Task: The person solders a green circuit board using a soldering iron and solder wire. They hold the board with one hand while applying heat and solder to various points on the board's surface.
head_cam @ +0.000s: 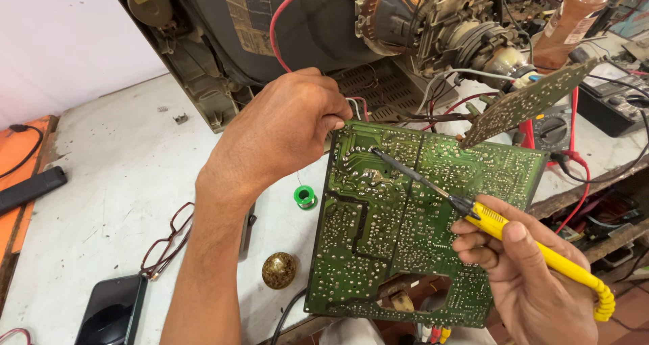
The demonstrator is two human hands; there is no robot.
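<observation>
A large green circuit board [405, 223] stands tilted with its solder side facing me. My left hand [284, 125] grips its upper left corner. In my right hand [527, 270] is a yellow-handled soldering iron [541, 250], and its dark tip [378, 154] touches the board near the upper middle. A smaller green board [527, 102] hangs on wires just above the right top edge. Behind both sits the open back of an old tube television [324, 27], with red and white wires running down to the boards.
On the white table [115, 156] lie a green solder spool [305, 196], a round brass tin [279, 270], red-rimmed glasses [169, 240], a dark phone [111, 311] and a black remote [30, 188]. A multimeter [551, 130], a second meter [612, 95] and a brown bottle [574, 20] stand at the right.
</observation>
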